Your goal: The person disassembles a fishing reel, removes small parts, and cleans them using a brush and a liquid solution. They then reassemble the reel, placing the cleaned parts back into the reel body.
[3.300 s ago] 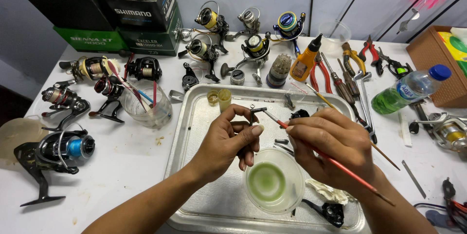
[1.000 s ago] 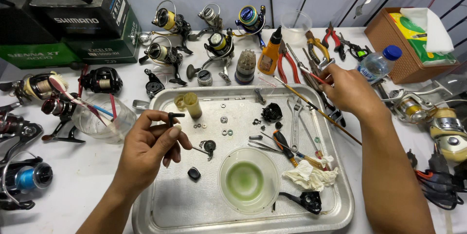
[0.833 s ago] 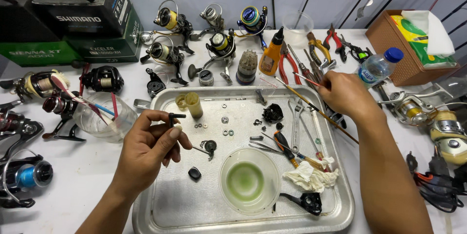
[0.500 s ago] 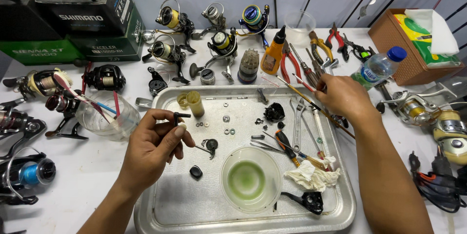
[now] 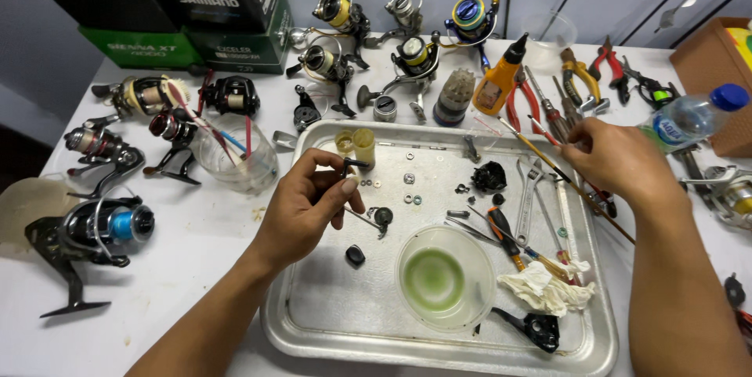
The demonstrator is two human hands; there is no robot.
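My left hand (image 5: 307,205) hovers over the left part of a metal tray (image 5: 329,322), its fingertips pinching a small dark reel part (image 5: 350,165). My right hand (image 5: 619,162) reaches over the tray's right rim and holds a thin brush (image 5: 540,150) whose tip points up and to the left, toward an orange oil bottle (image 5: 499,83). In the tray lie small washers (image 5: 409,189), a black gear piece (image 5: 489,176), a wrench (image 5: 526,197), a screwdriver (image 5: 501,232), a crumpled tissue (image 5: 544,289) and a clear bowl of green liquid (image 5: 443,277).
Several fishing reels (image 5: 94,224) stand along the left and back of the white table. Dark and green boxes (image 5: 188,21) sit at the back left. A clear cup with brushes (image 5: 235,158), pliers (image 5: 583,79), a water bottle (image 5: 689,119) and a brown box (image 5: 717,64) surround the tray.
My right hand carried the brush from above the bowl out to the tray's right rim. My left hand stayed over the tray with the small part. The view shifted slightly.
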